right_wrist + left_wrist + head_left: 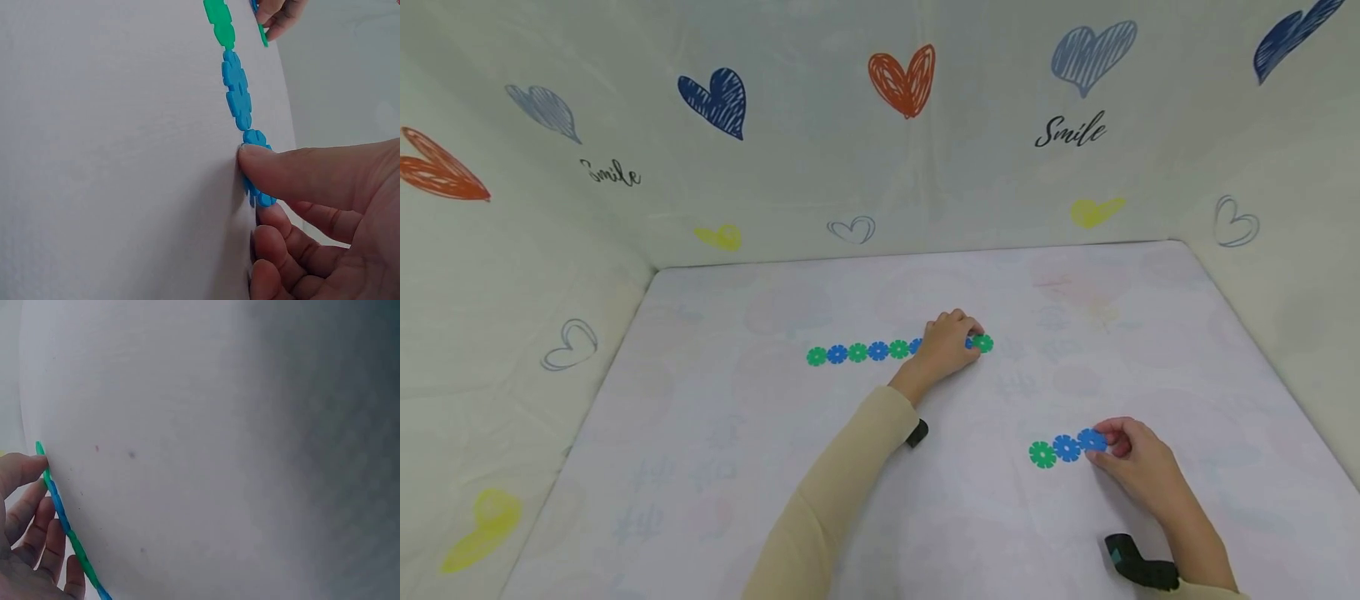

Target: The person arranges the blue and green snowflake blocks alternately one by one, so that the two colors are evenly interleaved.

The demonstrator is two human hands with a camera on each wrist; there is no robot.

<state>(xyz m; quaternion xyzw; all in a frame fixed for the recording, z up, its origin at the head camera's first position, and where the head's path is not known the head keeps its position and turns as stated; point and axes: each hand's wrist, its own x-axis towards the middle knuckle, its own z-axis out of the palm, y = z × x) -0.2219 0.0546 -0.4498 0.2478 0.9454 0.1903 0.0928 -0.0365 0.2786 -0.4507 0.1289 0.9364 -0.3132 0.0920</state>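
A straight row of linked green and blue snowflake discs (857,352) lies on the white table. My left hand (943,343) covers part of it near the right end, its fingertips by the last green disc (984,343). In the left wrist view, thumb and fingers pinch the green disc (39,449) at that end. Closer to me, my right hand (1146,467) pinches a blue snowflake disc (1091,440) between thumb and finger. That disc is slightly tilted and adjoins a second blue disc (1067,448), which adjoins a green disc (1042,455).
The white table (715,467) meets an upright cloth backdrop (805,150) printed with hearts and lettering at its far edge and sides. A dark wrist camera (1138,567) sits under the right wrist, another dark device (917,433) at the left wrist.
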